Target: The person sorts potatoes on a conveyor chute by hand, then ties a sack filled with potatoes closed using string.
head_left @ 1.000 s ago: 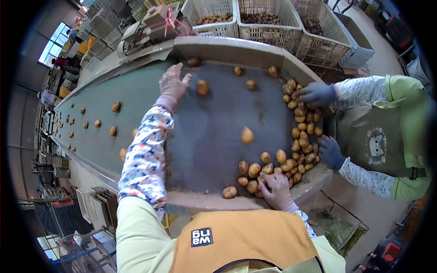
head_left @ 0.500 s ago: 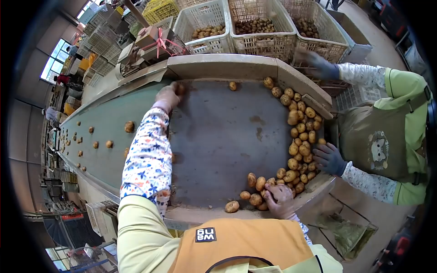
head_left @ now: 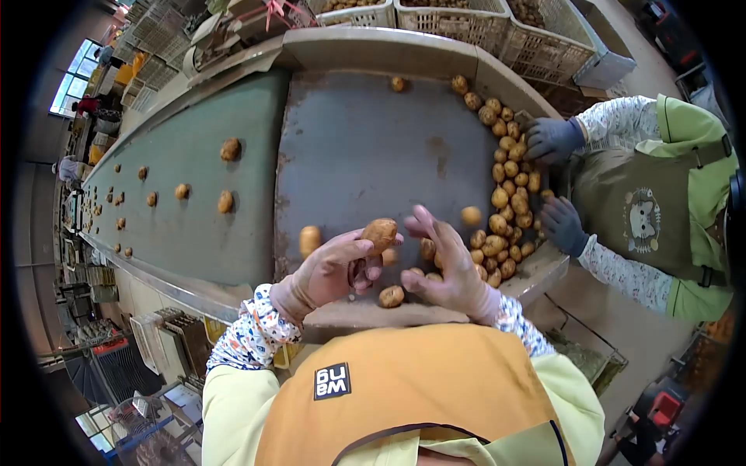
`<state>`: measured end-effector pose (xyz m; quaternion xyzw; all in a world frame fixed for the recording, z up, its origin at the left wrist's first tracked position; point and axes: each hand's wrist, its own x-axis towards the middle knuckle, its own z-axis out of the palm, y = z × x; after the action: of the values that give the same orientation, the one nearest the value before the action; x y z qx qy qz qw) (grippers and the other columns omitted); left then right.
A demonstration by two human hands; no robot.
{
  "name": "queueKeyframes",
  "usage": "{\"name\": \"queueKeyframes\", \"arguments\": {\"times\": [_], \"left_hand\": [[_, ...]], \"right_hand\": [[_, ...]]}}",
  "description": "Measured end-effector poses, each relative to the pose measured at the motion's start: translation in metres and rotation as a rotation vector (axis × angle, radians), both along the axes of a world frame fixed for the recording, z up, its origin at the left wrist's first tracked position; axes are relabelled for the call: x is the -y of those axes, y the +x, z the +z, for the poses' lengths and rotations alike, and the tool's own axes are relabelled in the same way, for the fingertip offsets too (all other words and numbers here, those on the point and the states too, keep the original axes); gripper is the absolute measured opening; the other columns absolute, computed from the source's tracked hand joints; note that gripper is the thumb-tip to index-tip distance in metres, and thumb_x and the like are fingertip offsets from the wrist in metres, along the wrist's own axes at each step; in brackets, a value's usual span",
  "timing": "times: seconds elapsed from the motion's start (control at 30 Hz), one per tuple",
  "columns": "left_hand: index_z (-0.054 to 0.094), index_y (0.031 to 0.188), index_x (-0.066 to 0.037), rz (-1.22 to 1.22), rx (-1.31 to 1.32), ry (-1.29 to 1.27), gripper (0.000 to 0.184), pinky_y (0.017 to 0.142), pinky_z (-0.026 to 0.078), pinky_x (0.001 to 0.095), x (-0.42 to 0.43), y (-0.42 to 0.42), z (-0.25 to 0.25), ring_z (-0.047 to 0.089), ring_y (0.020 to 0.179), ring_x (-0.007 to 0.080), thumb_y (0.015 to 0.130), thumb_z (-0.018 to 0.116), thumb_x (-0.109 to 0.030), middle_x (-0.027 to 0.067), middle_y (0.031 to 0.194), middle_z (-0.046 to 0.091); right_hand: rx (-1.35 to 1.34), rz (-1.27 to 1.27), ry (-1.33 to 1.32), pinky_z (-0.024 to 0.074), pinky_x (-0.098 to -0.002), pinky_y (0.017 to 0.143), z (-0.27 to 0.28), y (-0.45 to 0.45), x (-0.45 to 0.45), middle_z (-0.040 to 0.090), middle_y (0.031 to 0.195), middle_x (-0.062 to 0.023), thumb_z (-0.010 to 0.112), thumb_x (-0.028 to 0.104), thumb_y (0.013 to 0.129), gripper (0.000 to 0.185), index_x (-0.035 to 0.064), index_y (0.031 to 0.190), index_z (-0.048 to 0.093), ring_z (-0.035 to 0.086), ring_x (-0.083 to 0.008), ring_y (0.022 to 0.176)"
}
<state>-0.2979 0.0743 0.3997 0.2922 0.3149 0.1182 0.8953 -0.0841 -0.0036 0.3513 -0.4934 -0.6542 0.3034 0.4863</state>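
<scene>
My left hand [head_left: 336, 268] is curled round a brown potato [head_left: 380, 234] above the near part of the grey table [head_left: 365, 163]. Facing it, my right hand [head_left: 454, 272] has its fingers apart and holds nothing. Close under and between the hands lies a loose potato [head_left: 391, 296], with others partly hidden by my fingers. Left of my left hand sits another potato [head_left: 310, 240]. A potato [head_left: 471, 215] lies just beyond my right fingertips, beside the heap of potatoes [head_left: 498, 199] along the table's right side.
A co-worker's gloved hands [head_left: 553, 140] rest at the heap's right edge. On the left, a green conveyor belt [head_left: 206, 147] carries scattered potatoes. Raised walls [head_left: 381, 48] border the table, and crates of potatoes [head_left: 451, 22] stand behind it.
My left hand has come back from the table's far left edge with a potato. My right hand has lifted off the near potatoes and opened. A co-worker's hand has moved from the crates to the heap.
</scene>
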Motion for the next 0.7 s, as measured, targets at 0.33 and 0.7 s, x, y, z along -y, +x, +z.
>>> {"name": "queueKeyframes", "arguments": {"times": [0.33, 0.7], "left_hand": [[0.067, 0.086, -0.002, 0.009, -0.397, 0.537, 0.038, 0.046, 0.037, 0.0230, 0.043, -0.015, -0.025, 0.048, 0.051, 0.0075, 0.096, 0.056, -0.037, -0.0001, 0.060, 0.054], [0.065, 0.090, 0.001, 0.261, -0.268, 0.616, 0.047, 0.042, 0.035, 0.0186, 0.042, -0.026, -0.008, 0.049, 0.047, 0.0071, 0.099, 0.047, -0.041, 0.0007, 0.062, 0.056]], "right_hand": [[0.117, 0.225, 0.053, 0.0511, -0.0393, 0.073, -0.008, -0.038, -0.009, 0.067, 0.085, -0.0110, 0.075, 0.022, 0.073, 0.035, 0.0047, 0.103, 0.067, 0.065, -0.0297, 0.080], [0.284, 0.333, 0.147, 0.0485, -0.0388, 0.077, 0.035, -0.041, -0.022, 0.063, 0.095, -0.0112, 0.066, 0.034, 0.083, 0.047, 0.0057, 0.120, 0.060, 0.061, -0.0260, 0.092]]}}
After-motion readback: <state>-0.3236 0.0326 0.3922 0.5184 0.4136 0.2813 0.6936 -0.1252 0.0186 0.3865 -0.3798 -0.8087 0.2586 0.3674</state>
